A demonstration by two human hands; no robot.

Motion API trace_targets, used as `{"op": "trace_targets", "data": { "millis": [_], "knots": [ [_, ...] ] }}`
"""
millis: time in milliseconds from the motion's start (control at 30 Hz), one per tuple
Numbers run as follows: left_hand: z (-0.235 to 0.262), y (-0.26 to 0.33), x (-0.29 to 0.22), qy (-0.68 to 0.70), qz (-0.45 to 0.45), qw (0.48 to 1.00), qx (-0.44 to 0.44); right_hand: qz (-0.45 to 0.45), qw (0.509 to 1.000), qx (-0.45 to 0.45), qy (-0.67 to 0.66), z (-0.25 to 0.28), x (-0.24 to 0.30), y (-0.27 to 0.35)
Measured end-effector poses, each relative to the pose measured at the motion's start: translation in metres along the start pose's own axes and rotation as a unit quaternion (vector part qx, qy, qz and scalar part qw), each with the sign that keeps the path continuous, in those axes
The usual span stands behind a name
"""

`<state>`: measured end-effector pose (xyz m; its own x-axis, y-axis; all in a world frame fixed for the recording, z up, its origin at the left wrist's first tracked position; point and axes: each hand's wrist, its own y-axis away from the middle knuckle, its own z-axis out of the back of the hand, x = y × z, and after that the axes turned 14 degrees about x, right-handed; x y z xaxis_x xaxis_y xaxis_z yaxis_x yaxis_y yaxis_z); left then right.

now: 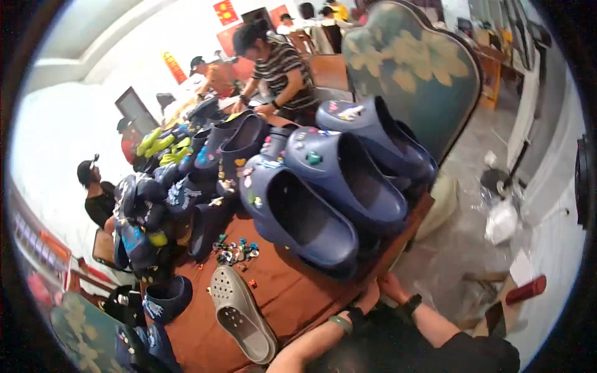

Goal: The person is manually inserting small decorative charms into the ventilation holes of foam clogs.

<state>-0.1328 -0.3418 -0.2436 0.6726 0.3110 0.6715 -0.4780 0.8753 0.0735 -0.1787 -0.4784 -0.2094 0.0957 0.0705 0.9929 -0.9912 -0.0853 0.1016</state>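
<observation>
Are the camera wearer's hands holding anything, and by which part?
I can't tell: the left hand and right hand are close together by the table edge, and no held thing shows clearly.

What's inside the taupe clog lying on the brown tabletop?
Inside the taupe clog, bare insole shows toward the heel. The toe end is covered by the perforated upper, so anything up there cannot be seen.

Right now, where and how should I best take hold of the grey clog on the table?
Probably by the heel edge of the grey clog, coming from your near side, above: it lies opening up, toe pointing away, heel toward you, so that rim is exposed.
</observation>
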Motion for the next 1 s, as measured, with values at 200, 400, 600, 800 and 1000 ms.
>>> {"op": "trace_targets", "data": {
  "millis": [200,400,600,800,1000],
  "knots": [
    [-0.004,-0.01,-0.011,-0.006,0.078,0.997,-0.016,0.021,0.982,-0.03,-0.183,0.006,0.001,0.001],
    [-0.003,-0.025,-0.015,-0.016,0.097,0.995,-0.026,0.012,0.996,-0.024,0.09,0.011,-0.04,-0.021],
    [-0.004,-0.027,-0.018,-0.022,0.112,0.993,-0.024,0.08,0.981,0.016,0.179,0.017,-0.006,-0.031],
    [-0.009,-0.031,-0.02,-0.026,0.128,0.991,-0.017,0.186,0.922,0.069,0.333,0.018,-0.019,-0.056],
    [-0.002,-0.043,-0.024,-0.034,0.157,0.987,-0.03,0.071,0.945,0.227,0.224,0.004,0.043,-0.055]
  ]
}}
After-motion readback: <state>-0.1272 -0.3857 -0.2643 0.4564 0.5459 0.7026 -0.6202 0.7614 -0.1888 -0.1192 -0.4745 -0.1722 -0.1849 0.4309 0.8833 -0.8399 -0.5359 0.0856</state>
